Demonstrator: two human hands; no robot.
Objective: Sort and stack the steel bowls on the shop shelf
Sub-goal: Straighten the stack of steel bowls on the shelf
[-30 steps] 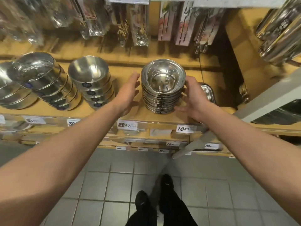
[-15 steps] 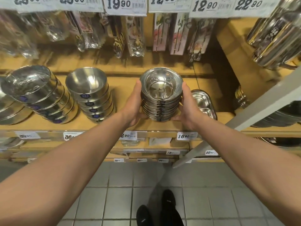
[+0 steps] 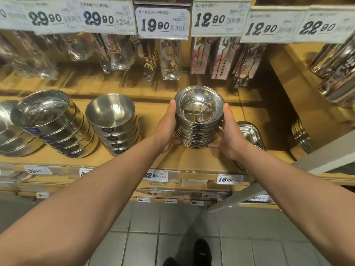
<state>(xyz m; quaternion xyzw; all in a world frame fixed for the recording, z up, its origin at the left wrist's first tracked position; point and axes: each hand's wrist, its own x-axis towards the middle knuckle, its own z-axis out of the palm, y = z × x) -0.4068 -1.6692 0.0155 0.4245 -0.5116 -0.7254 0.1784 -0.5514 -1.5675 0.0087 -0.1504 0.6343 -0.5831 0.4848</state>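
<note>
Shelving (image 3: 172, 160) of tan board carries most of the work already: a leaning stack of lidded bowls (image 3: 51, 123) and a neat stack of deep bowls (image 3: 113, 123). Left hand (image 3: 166, 127) and right hand (image 3: 228, 135) clasp the nested rimmed bowls (image 3: 197, 120) from both sides, apparently just settling them beside a steel tray (image 3: 249, 133); the leaning stack probably needs straightening.

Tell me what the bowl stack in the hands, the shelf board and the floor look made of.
Bowl stack: polished steel, by its mirror-like reflections and bright rims. Shelf board: matte yellow-brown surface, probably laminated wood or painted board; the picture cannot settle which. Floor: grey square tiles with visible grout lines, likely ceramic.
</note>
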